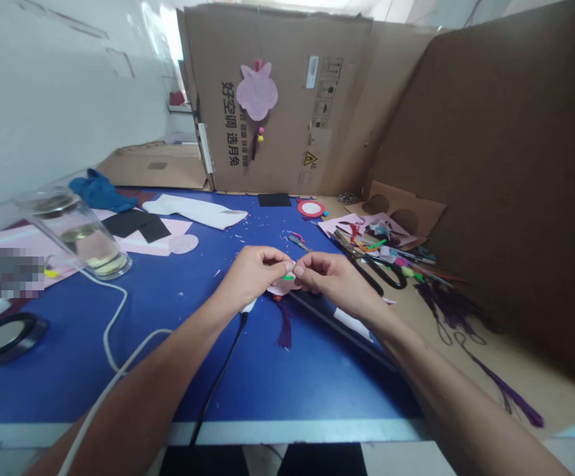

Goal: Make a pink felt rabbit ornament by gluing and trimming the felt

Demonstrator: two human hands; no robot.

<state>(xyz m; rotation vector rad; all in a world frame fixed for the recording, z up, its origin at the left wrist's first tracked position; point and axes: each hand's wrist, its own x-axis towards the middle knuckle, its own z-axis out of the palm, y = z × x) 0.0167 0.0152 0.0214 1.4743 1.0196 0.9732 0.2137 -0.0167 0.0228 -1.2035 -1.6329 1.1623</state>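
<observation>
Both hands meet over the middle of the blue table. My left hand is pinched shut on a small green bead or cord end. My right hand is closed in a pinch right beside it, fingertips almost touching the left ones. Under the two hands lies a pale pink felt piece, partly hidden. A dark purple tassel hangs from it toward me on the table. What the right fingers hold is too small to make out.
Black-handled scissors and a heap of coloured scraps and cords lie to the right. A glass jar of liquid stands left. White cable, black tape roll, pink felt sheets. Cardboard walls stand behind and right, with a pink felt ornament.
</observation>
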